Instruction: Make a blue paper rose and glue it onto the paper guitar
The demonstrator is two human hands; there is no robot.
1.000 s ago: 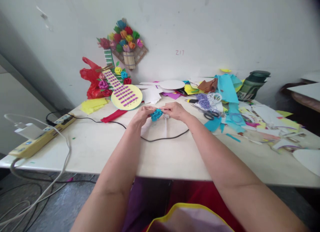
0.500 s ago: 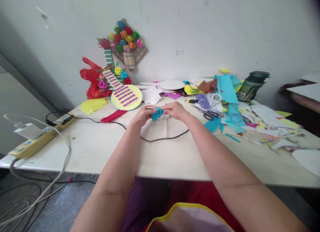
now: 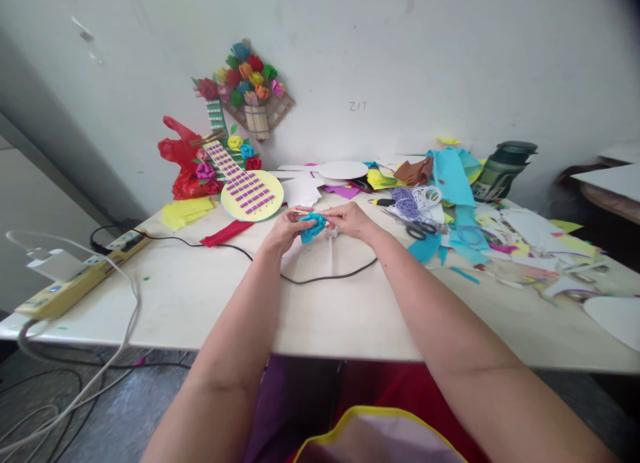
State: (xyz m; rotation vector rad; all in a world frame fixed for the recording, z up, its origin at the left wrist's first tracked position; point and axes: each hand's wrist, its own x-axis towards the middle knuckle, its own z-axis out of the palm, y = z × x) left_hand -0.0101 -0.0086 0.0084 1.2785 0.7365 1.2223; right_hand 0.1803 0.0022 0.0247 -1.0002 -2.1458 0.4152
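Observation:
Over the middle of the table, my left hand (image 3: 285, 228) pinches a crumpled piece of bright blue crepe paper (image 3: 313, 230). A thin pale stick (image 3: 301, 212) runs across the top of the paper, between the fingers of both hands. My right hand (image 3: 351, 218) is closed, its fingertips together at the right end of the paper and the stick. Just below the fingers is a slim whitish translucent piece (image 3: 330, 253); I cannot make out its kind. A black cable (image 3: 325, 278) curves across the table under my hands.
A yellow paper guitar shape (image 3: 253, 195), paper flowers (image 3: 250, 73) and a red plastic bag (image 3: 183, 153) stand at the back left. Scissors (image 3: 421, 230), cords (image 3: 415, 202), paper scraps (image 3: 520, 233) and a green bottle (image 3: 505, 170) lie rightward. A power strip (image 3: 83, 276) lies left.
The blue crepe paper has turned slightly in my fingers and more of it shows, hanging a little lower on the left. Both hands stay in nearly the same place.

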